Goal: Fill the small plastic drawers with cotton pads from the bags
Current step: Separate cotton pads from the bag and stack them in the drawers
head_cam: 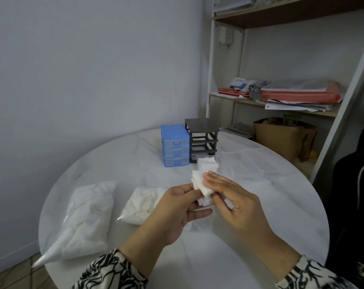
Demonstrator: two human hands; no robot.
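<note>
A little stack of cotton pads [200, 184] is sitting up off the table [122, 163] between both hands, the left hand [177, 207] pinching it from below and the right hand [233, 203] curling its fingers over the top. Just past it a clear drawer [208, 164] is lying with more pads inside, the blue drawer unit [175, 145] and dark empty frame [202, 139] are standing behind, and two bags [87, 217] are lying off left.

My single head-worn wide-angle view looks forward and down across the round bench [135, 257] from close above, toward the wall corner and the shelf [281, 110] at right.
</note>
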